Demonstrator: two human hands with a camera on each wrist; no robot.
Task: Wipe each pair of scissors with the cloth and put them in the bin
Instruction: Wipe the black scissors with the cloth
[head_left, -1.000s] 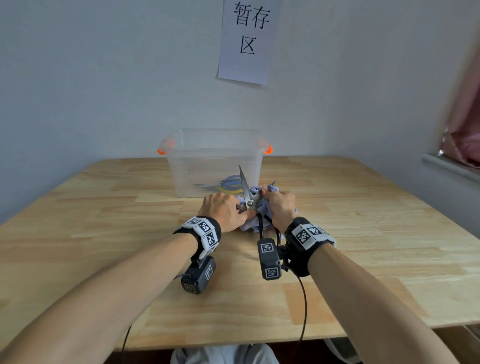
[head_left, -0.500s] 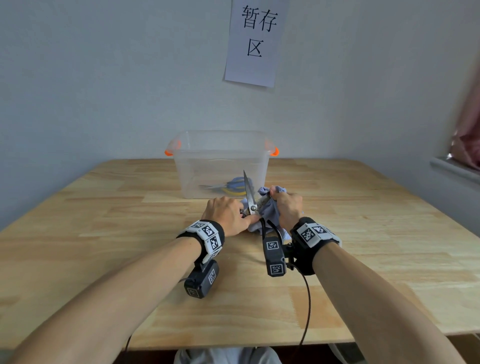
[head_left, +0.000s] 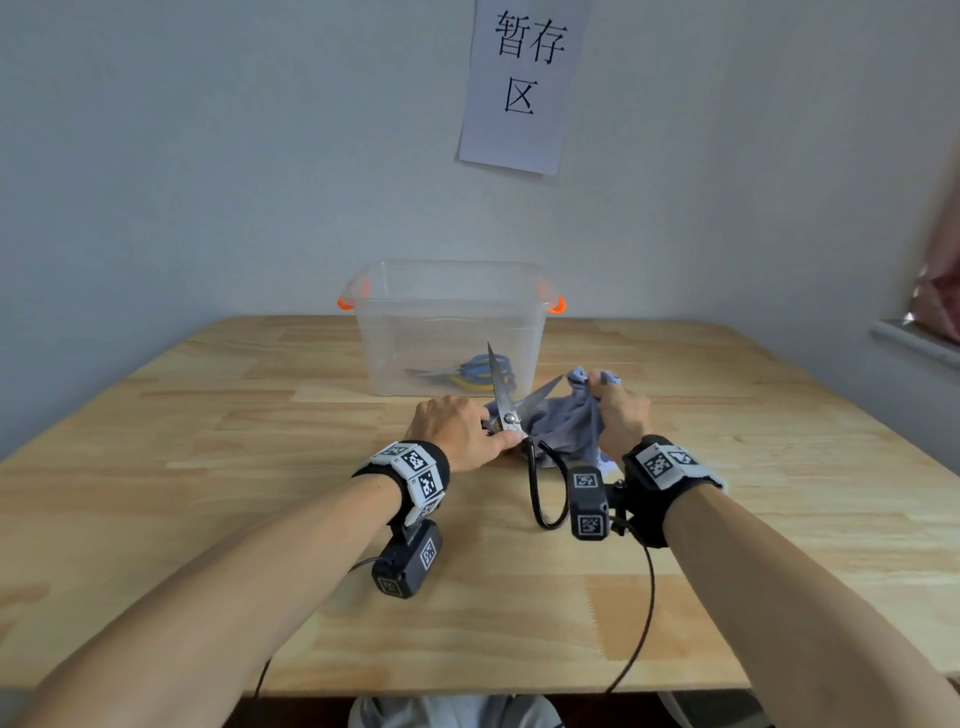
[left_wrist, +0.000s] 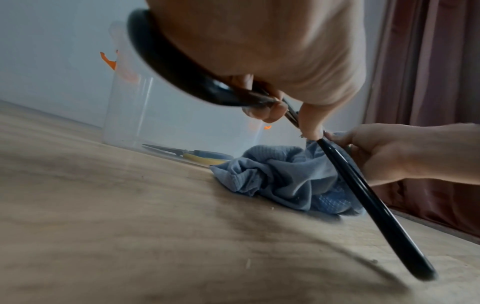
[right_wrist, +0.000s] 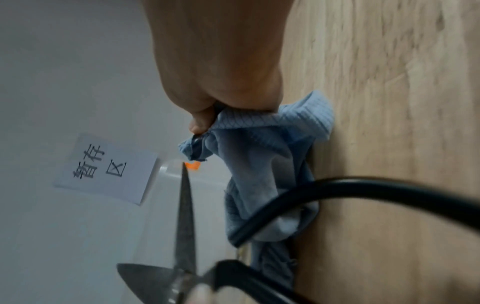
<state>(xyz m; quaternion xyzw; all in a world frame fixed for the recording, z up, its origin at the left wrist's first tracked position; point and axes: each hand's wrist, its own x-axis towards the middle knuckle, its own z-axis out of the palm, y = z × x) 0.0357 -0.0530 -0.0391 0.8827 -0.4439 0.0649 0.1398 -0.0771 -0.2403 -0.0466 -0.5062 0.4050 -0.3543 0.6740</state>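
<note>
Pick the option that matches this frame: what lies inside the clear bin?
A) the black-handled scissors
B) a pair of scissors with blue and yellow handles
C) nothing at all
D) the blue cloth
B: through the wall of the clear bin a pair of blue-and-yellow scissors lies on its floor, while the left hand holds the black-handled scissors outside it.

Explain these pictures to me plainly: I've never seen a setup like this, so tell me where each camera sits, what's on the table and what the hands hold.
No machine here: a person works bare-handed, wearing three cameras. The wide picture comes from the head; the other two look along each wrist. On the wooden table stands a clear bin with blue and yellow scissors already inside. The left hand grips black-handled scissors near the pivot, blades spread open. The right hand holds a bunched blue cloth, which lies over one blade. The paper sign hangs on the wall.
</note>
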